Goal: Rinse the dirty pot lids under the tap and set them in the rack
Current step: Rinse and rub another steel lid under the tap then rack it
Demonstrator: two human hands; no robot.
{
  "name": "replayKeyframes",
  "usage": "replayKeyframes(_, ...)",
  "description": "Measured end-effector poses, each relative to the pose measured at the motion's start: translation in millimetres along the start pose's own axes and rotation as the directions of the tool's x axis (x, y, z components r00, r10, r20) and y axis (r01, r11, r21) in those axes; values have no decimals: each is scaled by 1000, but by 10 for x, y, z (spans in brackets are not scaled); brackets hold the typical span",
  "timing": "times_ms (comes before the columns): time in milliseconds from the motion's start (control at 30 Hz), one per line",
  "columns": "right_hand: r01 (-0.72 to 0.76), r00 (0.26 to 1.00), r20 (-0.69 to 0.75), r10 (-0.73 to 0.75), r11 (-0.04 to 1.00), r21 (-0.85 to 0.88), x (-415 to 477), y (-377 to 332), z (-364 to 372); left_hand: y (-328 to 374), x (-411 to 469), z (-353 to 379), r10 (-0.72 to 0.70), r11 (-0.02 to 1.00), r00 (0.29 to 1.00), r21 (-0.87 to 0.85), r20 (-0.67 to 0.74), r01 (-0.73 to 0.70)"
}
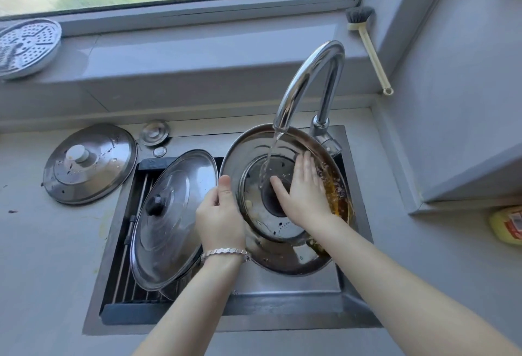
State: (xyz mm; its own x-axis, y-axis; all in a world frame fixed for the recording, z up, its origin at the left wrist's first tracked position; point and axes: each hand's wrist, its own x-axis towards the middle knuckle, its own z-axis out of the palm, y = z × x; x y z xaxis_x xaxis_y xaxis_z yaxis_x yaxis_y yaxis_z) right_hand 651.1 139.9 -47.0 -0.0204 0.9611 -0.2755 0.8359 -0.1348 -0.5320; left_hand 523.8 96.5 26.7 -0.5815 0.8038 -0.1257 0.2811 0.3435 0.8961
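Steel pot lid [255,155], underside up, tilted over the sink [282,296] beneath the running tap [308,76]; left hand [220,217] grips its left rim, right hand [303,189] lies flat, fingers extended, on its greasy inner face.

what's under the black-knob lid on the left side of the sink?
The black-knob lid leans on the roll-up rack, whose rods show at its left and lower edges. Something metallic peeks out below its bottom rim; the lid hides what it is.
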Motion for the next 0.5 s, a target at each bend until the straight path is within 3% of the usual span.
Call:
replayKeyframes(133, -99, 986, 153, 66, 971, 216, -210, 99, 25, 175, 113, -30, 120, 987, 988, 97, 96, -129)
replayKeyframes(233, -130, 988, 113, 103, 955, 267, -353, 136, 31, 366, 200, -80, 236, 902, 958, 329, 160, -278)
replayKeyframes(400, -118, 984, 159, 84, 969, 216, -488, 112, 108, 648, 230, -63, 291, 650, 905, 630, 311, -426)
replayKeyframes(500, -164, 970, 207, 127, 971, 172, -516, 114, 141, 694, 246, -79, 259, 591, 917, 701, 303, -399)
